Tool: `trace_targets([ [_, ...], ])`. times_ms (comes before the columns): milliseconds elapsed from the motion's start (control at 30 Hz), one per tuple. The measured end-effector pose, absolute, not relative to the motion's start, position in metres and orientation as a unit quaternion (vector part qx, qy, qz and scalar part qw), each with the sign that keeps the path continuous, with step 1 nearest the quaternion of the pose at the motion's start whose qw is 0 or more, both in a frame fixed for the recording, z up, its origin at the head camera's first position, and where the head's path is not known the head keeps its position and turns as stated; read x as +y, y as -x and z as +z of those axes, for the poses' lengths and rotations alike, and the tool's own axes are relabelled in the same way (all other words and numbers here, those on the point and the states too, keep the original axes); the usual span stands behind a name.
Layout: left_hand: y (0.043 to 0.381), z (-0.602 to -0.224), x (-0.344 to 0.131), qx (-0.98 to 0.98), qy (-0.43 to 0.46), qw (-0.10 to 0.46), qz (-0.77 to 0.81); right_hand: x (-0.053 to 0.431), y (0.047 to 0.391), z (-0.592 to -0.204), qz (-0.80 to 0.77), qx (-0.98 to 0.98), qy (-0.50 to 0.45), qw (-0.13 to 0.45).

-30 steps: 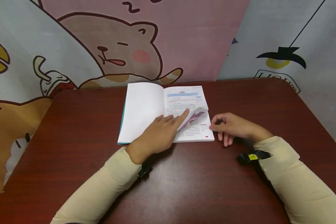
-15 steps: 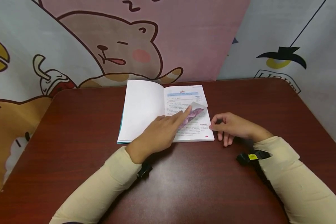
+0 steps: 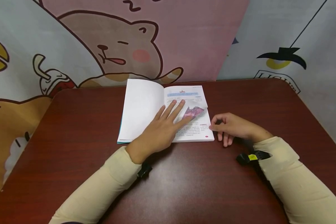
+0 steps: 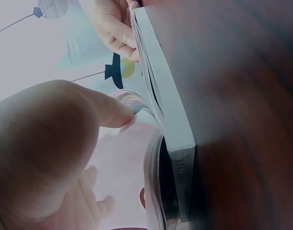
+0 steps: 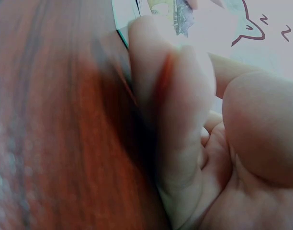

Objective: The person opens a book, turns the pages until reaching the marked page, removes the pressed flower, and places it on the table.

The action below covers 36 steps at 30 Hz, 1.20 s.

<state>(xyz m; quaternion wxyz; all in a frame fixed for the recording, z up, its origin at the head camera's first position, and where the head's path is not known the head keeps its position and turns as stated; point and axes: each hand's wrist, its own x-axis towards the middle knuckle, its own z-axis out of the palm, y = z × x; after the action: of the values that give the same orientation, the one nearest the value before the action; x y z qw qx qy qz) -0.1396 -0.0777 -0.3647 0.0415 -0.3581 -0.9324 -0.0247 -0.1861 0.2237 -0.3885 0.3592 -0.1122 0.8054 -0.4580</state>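
Observation:
An open book (image 3: 141, 112) lies on the table, its left page blank white and its right page printed. My left hand (image 3: 159, 130) rests across the middle of the book with fingers spread and straight. Its thumb touches a folded-over piece of paper (image 3: 194, 112) with a purple-pink picture, lying on the right page; how it joins the book is hidden. Against the book's right edge, my right hand (image 3: 231, 124) pinches the margin between thumb and curled index finger, the other fingers hanging below. The left wrist view shows the book's thick page block (image 4: 168, 96) edge-on.
The dark red-brown wooden table (image 3: 184, 186) extends around the book. Behind it stands a wall covering (image 3: 198, 40) with cartoon animals. A black wrist camera (image 3: 243, 158) sits under the right wrist, and another black device (image 3: 144, 171) under the left.
The left fingers have spread and swung upward over the right page, with the thumb now on the purple picture. The raised paper flap has come down flatter. The right hand stays put.

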Motion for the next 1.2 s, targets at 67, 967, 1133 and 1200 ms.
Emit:
trace_targets([
  [67,0.1399,-0.3634,-0.0774,-0.93,0.363,0.047,-0.022,0.2239,0.1858,-0.3873,-0.459,0.806,0.112,0.357],
  [967,0.1411,-0.3637,-0.0767,-0.898,0.435,0.063,0.019,0.2223,0.1842,-0.3886,-0.459,0.807,0.107,0.356],
  [1133,0.1414,-0.3652,-0.0772,-0.901,0.431,0.054,0.01,0.2217,0.1846,-0.3897,-0.46,0.806,0.108,0.358],
  [1200,0.1415,-0.3661,-0.0775,-0.901,0.429,0.055,0.006,0.2216,0.1849,-0.3898,-0.459,0.807,0.107,0.356],
])
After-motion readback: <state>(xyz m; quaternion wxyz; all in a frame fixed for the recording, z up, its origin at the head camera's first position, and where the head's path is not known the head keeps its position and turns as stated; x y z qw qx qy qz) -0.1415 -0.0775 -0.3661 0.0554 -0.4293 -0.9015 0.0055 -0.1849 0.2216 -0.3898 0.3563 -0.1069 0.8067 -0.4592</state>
